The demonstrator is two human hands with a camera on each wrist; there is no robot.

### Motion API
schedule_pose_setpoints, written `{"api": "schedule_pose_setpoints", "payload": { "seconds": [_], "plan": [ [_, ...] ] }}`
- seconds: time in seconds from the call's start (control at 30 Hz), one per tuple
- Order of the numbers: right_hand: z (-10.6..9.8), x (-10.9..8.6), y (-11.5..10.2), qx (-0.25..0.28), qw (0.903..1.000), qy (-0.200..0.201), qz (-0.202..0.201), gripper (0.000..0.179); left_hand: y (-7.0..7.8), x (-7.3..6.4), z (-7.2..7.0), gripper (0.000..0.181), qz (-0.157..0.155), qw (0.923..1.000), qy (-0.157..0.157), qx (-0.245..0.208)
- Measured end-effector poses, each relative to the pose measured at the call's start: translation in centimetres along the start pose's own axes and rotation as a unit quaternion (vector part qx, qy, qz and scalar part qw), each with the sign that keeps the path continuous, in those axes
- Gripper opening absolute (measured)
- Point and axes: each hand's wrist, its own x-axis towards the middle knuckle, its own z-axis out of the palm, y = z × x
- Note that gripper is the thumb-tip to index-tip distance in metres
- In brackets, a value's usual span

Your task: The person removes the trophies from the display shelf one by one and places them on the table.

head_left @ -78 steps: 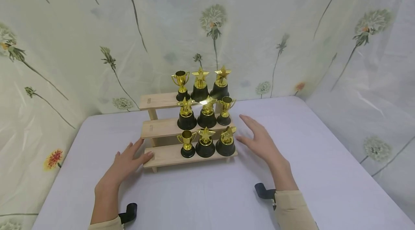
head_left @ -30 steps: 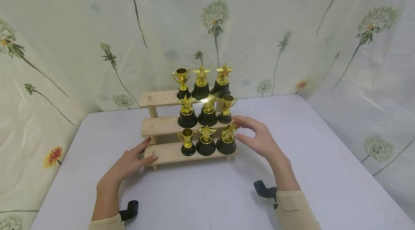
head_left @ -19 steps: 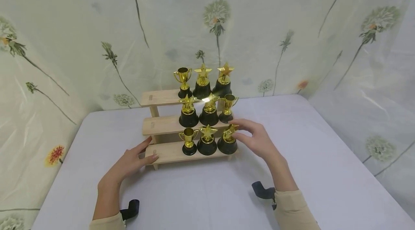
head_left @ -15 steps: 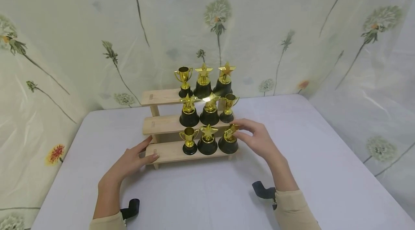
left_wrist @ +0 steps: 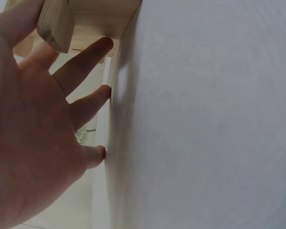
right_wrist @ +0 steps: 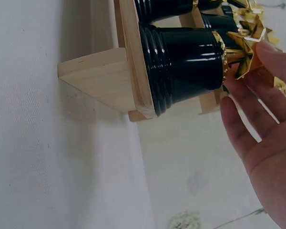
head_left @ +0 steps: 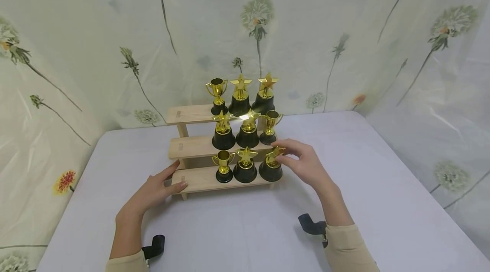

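A three-step wooden display stand point(head_left: 199, 180) holds gold trophies on black bases. My right hand point(head_left: 304, 163) pinches the gold star of the star trophy point(head_left: 271, 172) at the right end of the lowest step. In the right wrist view, thumb and fingers meet at that star, and the black base point(right_wrist: 190, 64) stands upright at the step's end. My left hand point(head_left: 153, 191) grips the left end of the lowest step, thumb on top. Its other fingers point(left_wrist: 88, 107) spread below and behind, near the tablecloth. Beside the held trophy stand another star trophy point(head_left: 245, 172) and a cup trophy point(head_left: 223, 165).
On the middle step are two star trophies point(head_left: 223, 138) and a cup trophy point(head_left: 270, 125). The top step carries a cup trophy point(head_left: 217, 93) and two star trophies point(head_left: 240, 101). A white cloth point(head_left: 237, 229) covers the table, with a dandelion-print curtain point(head_left: 191, 29) behind.
My right hand has moved left from beside the stand onto the end trophy's star. That trophy has turned and shifted slightly right. My left hand has closed in on the lowest step's end.
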Motion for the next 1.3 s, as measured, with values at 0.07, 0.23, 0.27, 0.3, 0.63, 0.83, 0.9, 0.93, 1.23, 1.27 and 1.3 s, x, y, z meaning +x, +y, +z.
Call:
{"api": "schedule_pose_setpoints", "payload": {
  "seconds": [0.07, 0.23, 0.27, 0.3, 0.63, 0.83, 0.9, 0.93, 1.23, 1.27, 1.3],
  "plan": [
    [-0.2, 0.0, 0.0, -0.005, 1.0, 0.005, 0.005, 0.034, 0.0, 0.0, 0.0, 0.089, -0.001, 1.0, 0.0, -0.001],
    [-0.8, 0.1, 0.3, -0.017, 0.9997, 0.018, 0.006, 0.033, 0.2, 0.1, -0.1, 0.09, -0.003, 1.0, 0.0, -0.001],
    [-0.9, 0.2, 0.3, -0.017, 0.9996, 0.02, 0.004, 0.033, 0.2, 0.1, -0.1, 0.089, -0.003, 1.0, 0.0, -0.001],
    [-1.0, 0.2, 0.4, -0.015, 0.9997, 0.021, 0.002, 0.033, 0.2, 0.1, -0.1, 0.089, -0.003, 1.0, 0.001, 0.0],
    [-1.7, 0.7, 0.6, -0.022, 0.999, 0.038, -0.003, 0.034, 0.3, 0.1, -0.4, 0.088, -0.004, 1.0, 0.002, 0.0],
    [-1.7, 1.2, 1.1, -0.01, 0.9985, 0.053, -0.011, 0.033, 0.0, 0.2, -0.7, 0.089, 0.0, 1.0, 0.002, 0.007],
    [-1.7, 1.3, 1.2, -0.007, 0.9981, 0.06, -0.01, 0.033, 0.1, 0.2, -0.9, 0.088, 0.001, 1.0, 0.001, 0.005],
    [-1.8, 1.4, 1.3, -0.006, 0.998, 0.063, -0.009, 0.033, 0.2, 0.2, -0.9, 0.088, 0.001, 1.0, 0.0, 0.005],
    [-2.1, 2.0, 1.9, -0.005, 0.9979, 0.064, 0.005, 0.035, 0.5, -0.1, -0.7, 0.087, -0.018, 0.9997, -0.009, -0.01],
    [-2.1, 2.0, 2.0, -0.007, 0.9979, 0.063, 0.009, 0.035, 0.5, -0.1, -0.6, 0.087, -0.02, 0.9997, -0.01, -0.012],
    [-2.2, 2.1, 2.1, -0.009, 0.9979, 0.063, 0.012, 0.035, 0.4, -0.1, -0.4, 0.087, -0.021, 0.9996, -0.011, -0.014]
  ]
}}
